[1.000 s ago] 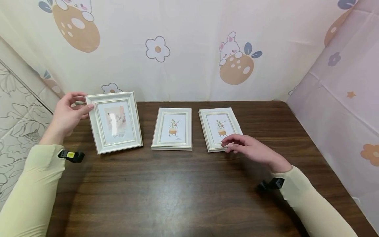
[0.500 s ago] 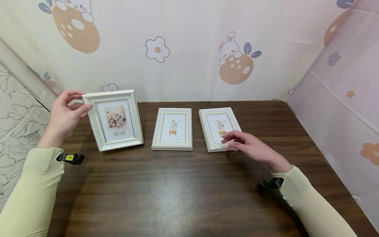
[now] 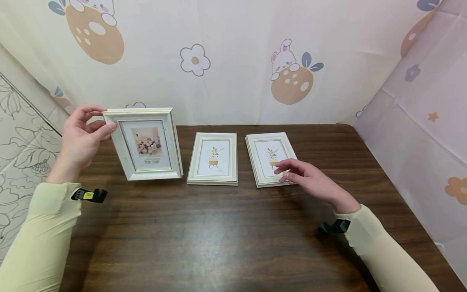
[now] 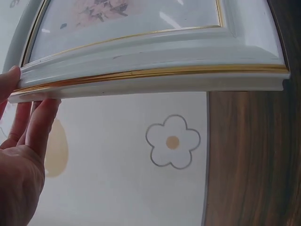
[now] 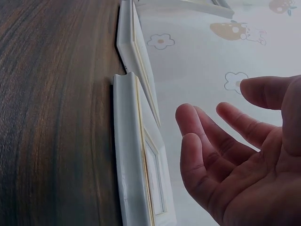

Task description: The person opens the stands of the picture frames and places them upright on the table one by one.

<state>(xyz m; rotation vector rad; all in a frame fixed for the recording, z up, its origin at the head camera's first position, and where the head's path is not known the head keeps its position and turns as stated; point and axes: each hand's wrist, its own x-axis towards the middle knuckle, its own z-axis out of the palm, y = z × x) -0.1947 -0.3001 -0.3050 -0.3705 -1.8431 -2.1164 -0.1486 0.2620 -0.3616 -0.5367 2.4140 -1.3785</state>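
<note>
At the left of the head view, my left hand [image 3: 81, 138] pinches the upper left side of a white picture frame [image 3: 129, 162] with a gold inner line and a picture of pink flowers. The frame is tilted up, facing me; in the left wrist view the thumb and fingers [image 4: 40, 125] grip its edge [image 4: 155, 84]. My right hand [image 3: 310, 180] hovers over the lower right corner of another white picture frame [image 3: 258, 172], fingers loosely bent and holding nothing. In the right wrist view this frame [image 5: 129, 155] lies apart from the fingers. A similar white frame [image 3: 192, 166] lies in the middle.
The frames are at the back of a dark brown wooden table [image 3: 204, 235]. Behind it hangs a pale curtain [image 3: 233, 52] with rabbits and flowers. A similar curtain [image 3: 430, 142] borders the right side, and a flower-patterned panel [image 3: 25, 154] the left.
The held picture frame has risen slightly, moved right and turned more upright; the glare on its picture is gone. My right hand has hardly moved, and the two lying frames are unchanged.
</note>
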